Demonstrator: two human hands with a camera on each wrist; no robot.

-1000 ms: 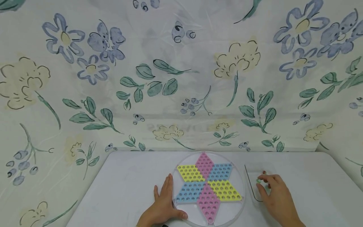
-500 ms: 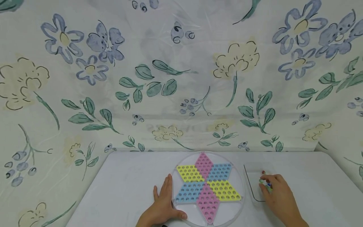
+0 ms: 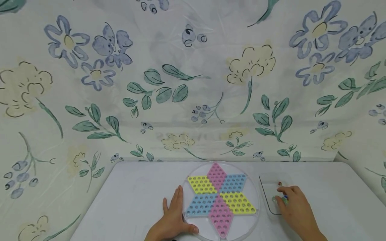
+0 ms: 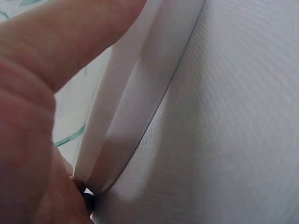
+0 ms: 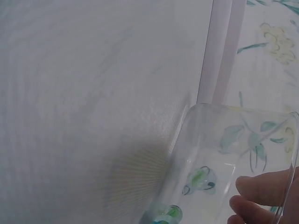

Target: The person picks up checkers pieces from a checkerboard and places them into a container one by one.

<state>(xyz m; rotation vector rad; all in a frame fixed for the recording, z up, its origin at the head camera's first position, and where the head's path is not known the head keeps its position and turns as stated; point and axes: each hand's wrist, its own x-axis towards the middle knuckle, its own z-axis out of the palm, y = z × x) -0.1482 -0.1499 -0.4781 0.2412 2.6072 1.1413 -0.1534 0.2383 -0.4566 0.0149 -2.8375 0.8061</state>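
Note:
A round white Chinese checkers board [image 3: 193, 222] with a pink, yellow and blue star of holes lies on the table. My left hand [image 3: 173, 217] rests at its left rim, fingers straight along the edge and thumb over the near-left rim. In the left wrist view the thumb overlaps the board's white side wall [image 4: 126, 102]. Over a clear plastic box [image 3: 268, 206] right of the board, my right hand [image 3: 295, 207] reaches down, thumb and index finger apart. A pale green marble [image 3: 273, 198] lies beside the thumb. Green-swirled marbles [image 5: 202, 178] show inside the box in the right wrist view.
A small red marble [image 3: 279, 183] sits farther back in the box, and a blue marble [image 3: 285, 196] is partly behind the right fingers. The white table [image 3: 135, 187] ends at a flower-printed cloth [image 3: 211, 83] behind.
My right hand's fingertips have spread apart, and the pale green marble that was at them now lies nearer the box's left side. My left hand and the board have stayed in place.

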